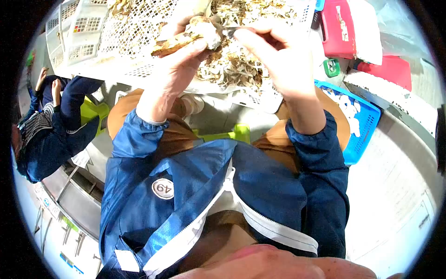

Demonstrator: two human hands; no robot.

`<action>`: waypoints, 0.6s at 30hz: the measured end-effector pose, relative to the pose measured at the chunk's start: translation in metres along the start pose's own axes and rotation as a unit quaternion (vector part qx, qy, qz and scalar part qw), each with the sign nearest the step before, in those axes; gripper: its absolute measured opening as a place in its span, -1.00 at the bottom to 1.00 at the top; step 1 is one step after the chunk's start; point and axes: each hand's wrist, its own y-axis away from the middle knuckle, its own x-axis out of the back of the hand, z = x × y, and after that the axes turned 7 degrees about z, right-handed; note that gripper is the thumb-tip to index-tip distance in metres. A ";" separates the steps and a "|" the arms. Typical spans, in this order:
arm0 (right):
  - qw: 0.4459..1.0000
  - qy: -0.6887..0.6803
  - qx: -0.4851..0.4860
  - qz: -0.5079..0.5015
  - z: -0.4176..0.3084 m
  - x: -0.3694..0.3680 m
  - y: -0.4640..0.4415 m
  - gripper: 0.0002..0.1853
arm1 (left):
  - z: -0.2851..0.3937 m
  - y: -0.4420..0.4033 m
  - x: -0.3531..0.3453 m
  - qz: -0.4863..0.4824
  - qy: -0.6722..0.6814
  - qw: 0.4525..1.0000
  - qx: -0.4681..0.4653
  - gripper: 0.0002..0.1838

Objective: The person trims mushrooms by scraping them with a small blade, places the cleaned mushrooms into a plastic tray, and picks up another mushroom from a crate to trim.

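My left hand [183, 58] is closed around a mushroom-like piece [209, 32], with a rough yellow-brown length to the left and a pale, rounded end to the right. Fingers of my right hand [272, 46] pinch what looks like a small knife [229, 30]; its grey blade reaches the pale end, and the handle is hidden in the hand. Both hands are above a white perforated crate [139, 28], where a heap of thin, beige and brown peelings [237, 69] lies beneath them.
A blue basket [367, 125] with white pieces [348, 109] stands by my right knee. Red containers [337, 32] and a small green object [331, 68] are at the right. Stacked white crates [79, 28] and a seated person [55, 125] are at the left.
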 end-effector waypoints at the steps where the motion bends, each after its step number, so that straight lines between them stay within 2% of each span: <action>1: 0.998 -0.050 -0.043 -0.007 -0.002 -0.004 0.003 -0.86 | 0.000 -0.001 -0.001 0.001 0.004 1.000 -0.001 -0.39; 2: 0.998 -0.066 -0.011 -0.005 -0.002 -0.007 0.005 -0.86 | -0.001 -0.001 0.001 -0.001 0.000 1.000 -0.002 -0.38; 3: 0.999 0.031 0.027 -0.017 -0.008 -0.006 0.006 -0.85 | -0.001 -0.001 0.000 0.005 -0.008 1.000 -0.005 -0.37; 5: 0.997 0.036 0.063 -0.020 -0.004 -0.006 0.009 -0.88 | 0.000 0.000 -0.002 0.017 -0.025 0.999 -0.013 -0.36; 8: 0.968 0.107 0.226 0.010 0.002 -0.003 0.004 -0.88 | 0.001 0.001 -0.008 0.001 -0.065 0.997 -0.033 -0.33; 12: 0.965 0.141 0.222 0.013 0.002 -0.007 0.008 -0.84 | 0.002 0.004 -0.009 -0.005 -0.100 0.994 -0.053 -0.34; 15: 0.975 0.145 0.171 -0.002 -0.005 -0.005 0.011 -0.88 | 0.001 0.004 -0.009 -0.015 -0.118 0.990 -0.072 -0.36; 18: 0.963 0.119 0.243 0.017 0.005 -0.009 0.007 -0.84 | -0.002 0.001 -0.007 -0.030 -0.153 0.982 -0.107 -0.39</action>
